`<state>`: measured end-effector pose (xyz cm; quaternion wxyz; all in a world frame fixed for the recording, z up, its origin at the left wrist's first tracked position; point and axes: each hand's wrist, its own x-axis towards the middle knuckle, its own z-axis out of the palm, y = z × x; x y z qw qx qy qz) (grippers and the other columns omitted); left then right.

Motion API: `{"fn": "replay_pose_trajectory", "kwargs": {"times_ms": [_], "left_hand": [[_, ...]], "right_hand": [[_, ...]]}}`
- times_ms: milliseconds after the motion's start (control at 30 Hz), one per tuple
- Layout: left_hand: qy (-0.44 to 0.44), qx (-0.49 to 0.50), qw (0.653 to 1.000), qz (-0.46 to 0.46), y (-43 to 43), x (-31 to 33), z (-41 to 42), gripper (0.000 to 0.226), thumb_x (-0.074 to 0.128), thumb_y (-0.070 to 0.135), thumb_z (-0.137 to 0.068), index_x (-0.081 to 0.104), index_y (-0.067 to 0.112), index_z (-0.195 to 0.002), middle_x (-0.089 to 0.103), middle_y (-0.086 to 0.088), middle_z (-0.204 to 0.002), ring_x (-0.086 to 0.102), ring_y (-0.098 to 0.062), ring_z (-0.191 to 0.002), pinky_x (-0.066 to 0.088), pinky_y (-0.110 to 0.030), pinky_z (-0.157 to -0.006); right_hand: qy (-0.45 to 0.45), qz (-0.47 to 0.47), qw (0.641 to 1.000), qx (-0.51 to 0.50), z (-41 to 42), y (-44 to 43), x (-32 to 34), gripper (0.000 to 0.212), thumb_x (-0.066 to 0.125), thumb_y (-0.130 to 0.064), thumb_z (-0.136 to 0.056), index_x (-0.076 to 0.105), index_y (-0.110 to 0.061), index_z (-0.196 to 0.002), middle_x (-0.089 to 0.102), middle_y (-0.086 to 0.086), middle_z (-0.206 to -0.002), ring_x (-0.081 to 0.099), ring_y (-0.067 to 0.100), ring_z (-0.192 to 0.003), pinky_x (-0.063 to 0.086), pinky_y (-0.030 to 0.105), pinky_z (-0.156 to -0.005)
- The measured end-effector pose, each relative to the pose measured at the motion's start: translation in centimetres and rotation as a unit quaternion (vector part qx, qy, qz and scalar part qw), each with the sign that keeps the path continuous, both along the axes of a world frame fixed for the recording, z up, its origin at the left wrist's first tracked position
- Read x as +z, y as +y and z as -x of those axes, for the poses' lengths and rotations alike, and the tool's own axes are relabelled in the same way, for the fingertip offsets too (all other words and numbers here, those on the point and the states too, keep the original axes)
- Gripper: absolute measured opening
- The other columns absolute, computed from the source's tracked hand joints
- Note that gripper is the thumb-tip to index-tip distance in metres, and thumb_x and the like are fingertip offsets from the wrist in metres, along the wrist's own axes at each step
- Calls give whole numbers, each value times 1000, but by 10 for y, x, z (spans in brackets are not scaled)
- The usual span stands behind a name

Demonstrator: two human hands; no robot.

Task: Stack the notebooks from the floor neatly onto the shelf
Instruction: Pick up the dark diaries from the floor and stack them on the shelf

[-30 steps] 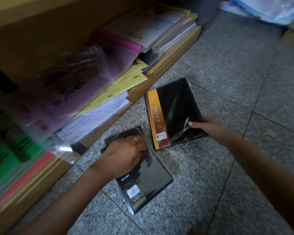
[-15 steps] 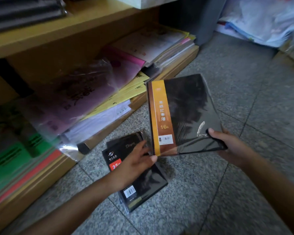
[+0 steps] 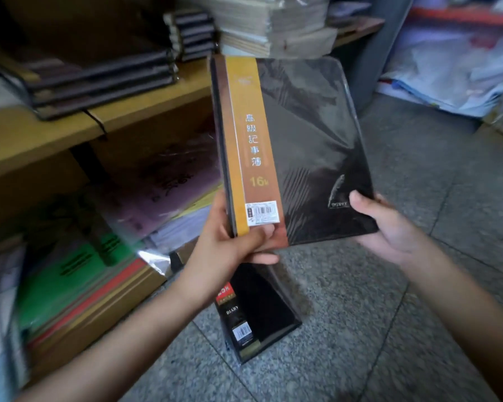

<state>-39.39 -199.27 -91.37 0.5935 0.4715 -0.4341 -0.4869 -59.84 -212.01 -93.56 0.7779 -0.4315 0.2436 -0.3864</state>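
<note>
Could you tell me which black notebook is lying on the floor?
The smaller notebook with the red label lies on the floor; the larger gold-banded notebook is held by the left hand and right hand.

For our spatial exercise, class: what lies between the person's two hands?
In the head view, the orange-banded black notebook spans that gap; left hand grips one lower corner, right hand the other.

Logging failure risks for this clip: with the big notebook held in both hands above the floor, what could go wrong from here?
1. The left hand and right hand grip the large notebook only at its near edge, and its wrap looks glossy: it might slip or tip forward.
2. The small diary lies on the floor right below; a drop could hit it.
3. The dark notebook stack sits near the front edge of the shelf; careless placement could nudge it.
</note>
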Motion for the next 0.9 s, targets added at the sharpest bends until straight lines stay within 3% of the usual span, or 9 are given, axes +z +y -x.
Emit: {"fn": "replay_pose_trajectory", "kwargs": {"times_ms": [133, 300, 367, 467, 533, 667, 800, 900], "left_hand": [[-18, 49, 995, 88, 13, 31, -19, 63, 63, 4, -74, 40, 20, -130, 64, -6, -107, 68, -17, -80, 55, -25, -53], [-39, 118, 981, 148, 26, 59, -48, 61, 64, -4, -80, 42, 26, -128, 67, -3, -103, 68, -20, -76, 57, -30, -56], [-24, 157, 976, 149, 27, 67, -60, 56, 59, -8, -84, 45, 30, -123, 69, 1, -100, 69, -19, -75, 56, -28, -56], [5, 209, 967, 146, 23, 76, -81, 52, 54, -6, -86, 46, 30, -123, 71, -1, -100, 70, -20, -82, 55, -28, -58], [22, 243, 959, 144, 19, 81, -94, 48, 52, -8, -87, 46, 27, -120, 71, 0, -99, 71, -17, -80, 55, -26, -55], [70, 273, 949, 139, 13, 96, -107, 41, 50, -6, -89, 45, 20, -120, 68, -8, -100, 71, -18, -75, 54, -22, -53], [108, 303, 940, 115, 7, 104, -122, 36, 56, -2, -88, 47, 10, -120, 67, -10, -99, 71, -15, -71, 54, -21, -52], [147, 315, 933, 96, 5, 109, -132, 32, 56, 0, -88, 48, 3, -119, 66, -12, -98, 71, -16, -69, 54, -21, -52]], "right_hand": [[-63, 4, 997, 43, -37, -1, 28, 62, 92, -26, -45, 74, -13, -102, 70, 8, -110, 67, 22, -101, 56, 34, -76], [-49, 64, 994, 74, -90, -17, 70, 77, 95, -29, -39, 69, -11, -110, 69, 10, -112, 67, 22, -100, 57, 33, -75], [-34, 94, 992, 73, -115, -24, 90, 88, 94, -32, -39, 62, -11, -117, 70, 8, -110, 68, 20, -98, 57, 32, -76], [-16, 123, 990, 66, -156, -32, 110, 75, 88, -30, -46, 61, -16, -115, 71, 5, -106, 68, 16, -92, 57, 29, -79], [-18, 100, 992, 69, -178, -39, 115, 66, 82, -27, -51, 59, -14, -111, 71, 4, -97, 69, 15, -84, 55, 29, -78], [-64, 60, 987, 135, -201, -52, 116, 76, 92, -28, -42, 62, -10, -110, 71, 8, -97, 68, 17, -84, 54, 26, -75], [-88, 85, 973, 198, -206, -58, 107, 78, 87, -18, -42, 60, -10, -114, 70, 8, -97, 67, 15, -82, 54, 25, -68], [-79, 121, 962, 230, -207, -59, 104, 70, 71, -3, -53, 56, -10, -121, 69, 6, -97, 66, 14, -85, 55, 25, -69]]}}
